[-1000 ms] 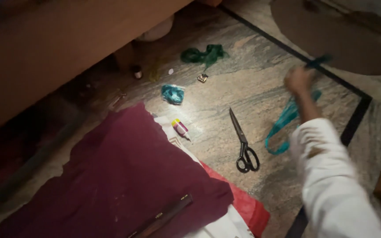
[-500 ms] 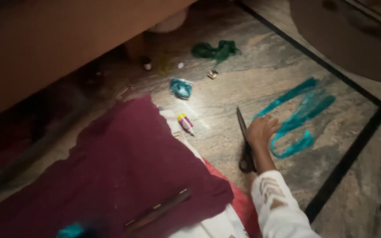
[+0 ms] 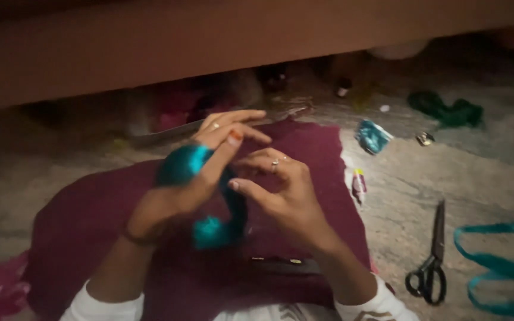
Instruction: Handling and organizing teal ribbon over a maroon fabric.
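Both hands up over maroon cloth [image 3: 90, 238], working a ring-shaped piece wrapped in shiny teal ribbon [image 3: 209, 196]. Left hand [image 3: 191, 184] through/around the ring, thumb and forefinger closed on its upper part, other fingers stretched fwd and held close together. Right hand [image 3: 281, 196] just beside ring's right edge, fingers loosely curled and slightly spread, thumb pointing at the ring; contact w/ ribbon can't be told, blurred. Wrap status, as judged: upper-left arc and lower arc look covered in teal, right arc dark — either bare or in shadow, unclear. So wrapping partway at best; end not seen tied off or trimmed. Loose length of teal ribbon [image 3: 501, 267] lying in loops on stone floor at far right, well apart from hands, no link to the ring seen. Scissors [image 3: 432, 261] on floor betw. cloth and loose ribbon, untouched. Small glue tube [image 3: 359, 185] at cloth's right edge, untouched. Crumpled teal scrap [image 3: 373, 135] and dark green scrap [image 3: 447, 110] farther back. Dark flat strip [image 3: 284, 264] on cloth near right wrist.
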